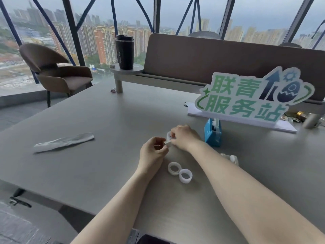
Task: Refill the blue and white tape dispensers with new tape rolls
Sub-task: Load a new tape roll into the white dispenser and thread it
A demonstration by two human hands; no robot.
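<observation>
Both hands meet over the middle of the grey table (105,120). My right hand (184,137) grips a small white tape roll (168,135), mostly hidden by its fingers. My left hand (153,152) pinches the roll's loose end just left of it. The blue tape dispenser (212,132) stands upright right of my right hand, a roll seated in its top. Two more white tape rolls (180,172) lie flat side by side in front of my hands. A white object (231,158), possibly the white dispenser, peeks out behind my right forearm.
A crumpled clear wrapper (64,141) lies on the left of the table. A white sign with green characters (246,97) stands behind the blue dispenser. A black tumbler (124,51) sits on a raised shelf at the back. A brown chair (54,71) stands far left.
</observation>
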